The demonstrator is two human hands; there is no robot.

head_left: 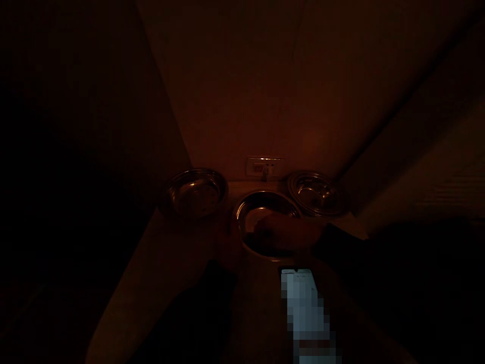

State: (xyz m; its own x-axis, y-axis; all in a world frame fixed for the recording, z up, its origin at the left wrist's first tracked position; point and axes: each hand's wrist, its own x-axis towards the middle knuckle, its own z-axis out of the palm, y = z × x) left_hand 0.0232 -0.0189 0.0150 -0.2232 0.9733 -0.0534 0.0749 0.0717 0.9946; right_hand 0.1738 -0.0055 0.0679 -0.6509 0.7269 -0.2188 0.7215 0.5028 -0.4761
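Right hand (290,230) reaches into the middle metal bowl (275,201), and left hand (229,242) is beside its left rim; it is too dark to tell whether either hand grips something. This bowl stands on the table (140,278), in front of a left bowl (178,194) and a right bowl (303,177), and a phone (306,303) with lit screen lies near it, on the side of the person.

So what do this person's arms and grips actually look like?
The left grip and right grip are human hands, bare as far as the gloom shows. Both arms are in long sleeves that look black or very dark: the left sleeve and right sleeve end around the wrists. It's too dim to make out fabric, exact shade or any markings.
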